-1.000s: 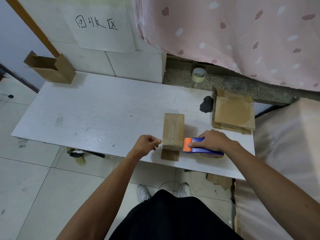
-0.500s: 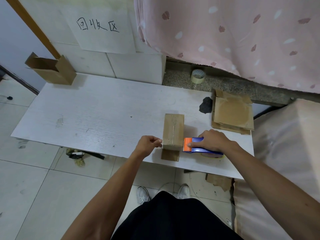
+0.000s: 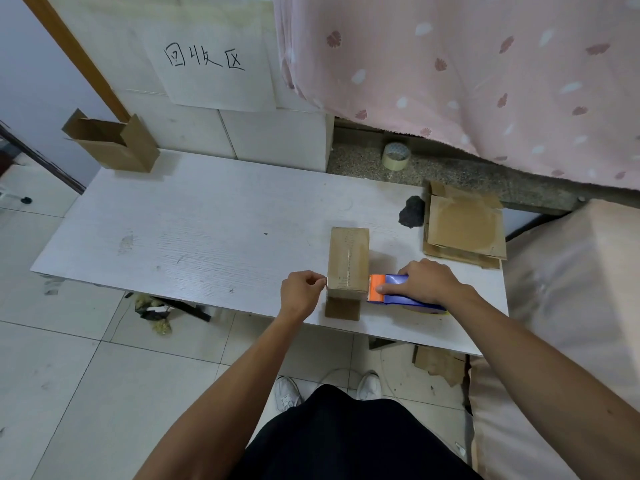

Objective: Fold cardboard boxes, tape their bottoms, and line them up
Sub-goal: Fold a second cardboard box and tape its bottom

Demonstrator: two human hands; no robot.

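A small folded cardboard box (image 3: 348, 261) stands near the front edge of the white table (image 3: 207, 233), a strip of clear tape running along its upper face. My left hand (image 3: 302, 292) pinches something thin, apparently the tape's end, at the box's near left corner. My right hand (image 3: 429, 282) grips the blue and orange tape dispenser (image 3: 389, 293), whose orange head sits against the box's right side. A flap (image 3: 343, 308) lies flat on the table at the box's near end.
A stack of flat cardboard blanks (image 3: 464, 226) lies at the table's right end beside a dark lump (image 3: 412, 211). A finished box with open flaps (image 3: 114, 143) stands at the far left corner. A tape roll (image 3: 396, 155) rests on the stone ledge. Cardboard scraps (image 3: 440, 367) lie on the floor.
Hands, box and dispenser hold almost the same positions; only the camera has shifted slightly.
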